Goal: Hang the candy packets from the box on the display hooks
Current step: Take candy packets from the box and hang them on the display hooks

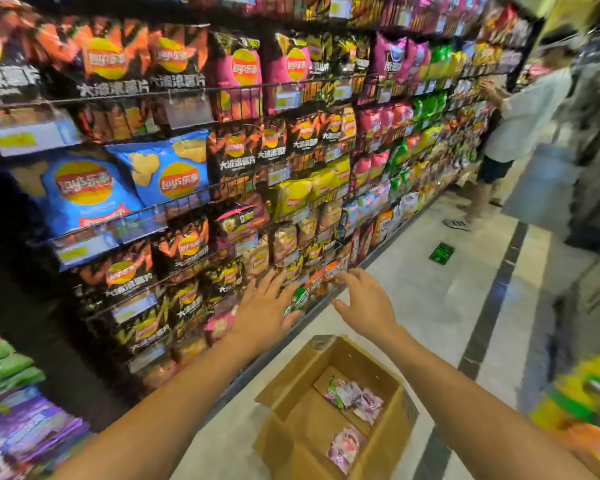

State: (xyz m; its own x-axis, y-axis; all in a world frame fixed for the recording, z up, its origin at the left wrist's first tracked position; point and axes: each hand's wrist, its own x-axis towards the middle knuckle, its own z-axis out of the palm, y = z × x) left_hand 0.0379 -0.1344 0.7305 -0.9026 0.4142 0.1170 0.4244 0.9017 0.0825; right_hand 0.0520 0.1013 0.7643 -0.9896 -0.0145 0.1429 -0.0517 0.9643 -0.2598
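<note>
both arms outstretched, left hand (262, 311) and right hand (364, 301) spread.

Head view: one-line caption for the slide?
Left hand and right hand, fingers spread, reach toward candy packets low on the rack; open box on the floor holds more.

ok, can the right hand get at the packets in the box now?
Probably yes: the box is open on top, the packets lie uncovered, and the right hand above looks empty.

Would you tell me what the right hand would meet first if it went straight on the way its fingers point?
Most likely the orange candy packet hanging just ahead of the right hand; blur makes the gap between them hard to judge.
</note>
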